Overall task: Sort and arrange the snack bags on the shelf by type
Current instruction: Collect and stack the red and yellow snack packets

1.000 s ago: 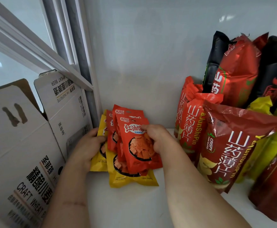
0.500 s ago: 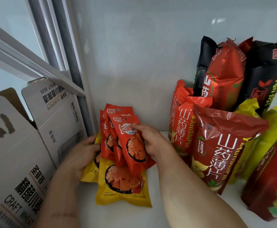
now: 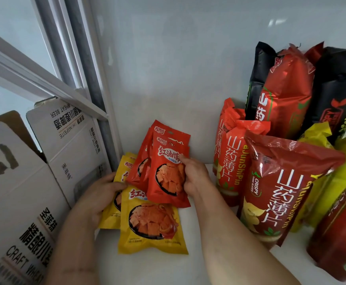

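Small red snack packets (image 3: 166,173) stand fanned in the shelf's left back corner, and my right hand (image 3: 192,177) grips the front one by its right edge. Under them lie yellow packets (image 3: 151,227) of the same snack, flat on the white shelf (image 3: 139,266). My left hand (image 3: 100,194) holds the left side of the bunch, thumb on a yellow packet next to the red ones. To the right stand large red yam-crisp bags (image 3: 281,192), with black bags (image 3: 340,93) behind them and yellow bags (image 3: 332,194) beside them.
White cardboard beer boxes (image 3: 28,182) fill the left side beyond the shelf's upright post (image 3: 104,112). The shelf's white back wall (image 3: 168,68) rises behind the packets. Another red bag (image 3: 340,239) stands at the near right edge.
The red packets have been lifted and drawn up out of the pile, uncovering more of the front yellow packet. Both hands keep their hold.
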The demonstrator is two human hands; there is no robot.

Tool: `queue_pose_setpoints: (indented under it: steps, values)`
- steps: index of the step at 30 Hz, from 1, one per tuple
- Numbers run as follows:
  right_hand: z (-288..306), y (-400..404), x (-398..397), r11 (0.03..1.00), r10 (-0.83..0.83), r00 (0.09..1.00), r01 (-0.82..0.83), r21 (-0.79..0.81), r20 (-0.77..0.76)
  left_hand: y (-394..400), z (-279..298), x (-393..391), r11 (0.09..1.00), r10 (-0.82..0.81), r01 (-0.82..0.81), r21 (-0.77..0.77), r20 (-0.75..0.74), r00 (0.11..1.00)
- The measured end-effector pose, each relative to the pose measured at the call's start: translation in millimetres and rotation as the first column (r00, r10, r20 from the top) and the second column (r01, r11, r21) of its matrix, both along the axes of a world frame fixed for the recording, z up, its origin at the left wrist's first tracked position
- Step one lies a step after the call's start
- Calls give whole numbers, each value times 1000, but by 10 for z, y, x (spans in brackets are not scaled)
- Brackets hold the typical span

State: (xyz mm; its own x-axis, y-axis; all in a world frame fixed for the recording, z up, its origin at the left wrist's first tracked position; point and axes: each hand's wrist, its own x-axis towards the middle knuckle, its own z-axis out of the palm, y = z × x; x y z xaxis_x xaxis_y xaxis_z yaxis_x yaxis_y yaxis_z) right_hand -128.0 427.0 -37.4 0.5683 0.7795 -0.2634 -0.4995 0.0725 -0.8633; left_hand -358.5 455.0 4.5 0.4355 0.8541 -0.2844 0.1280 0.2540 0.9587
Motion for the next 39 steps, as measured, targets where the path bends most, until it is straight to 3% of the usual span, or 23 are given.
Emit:
queue_pose_setpoints:
  steps: [10,21,29,39]
  values:
    - [60,-59,-6,988,-70,993,57,-143,-90,-104,-58,-5,997,-76,76,-31,4,997]
    - [456,-18,-329,991,-110,992,106,-77,-58,-236,-186,-33,997,28,-19,-74,124,992]
    - [1110,-401,-586,990,-117,987,107,95,106,-547,-112,-182,997,70,-60,-50,229,971]
    - [1709,-1337,-834,966,-197,937,135,220,289,-1317,111,-539,990,-119,140,-26,393,912]
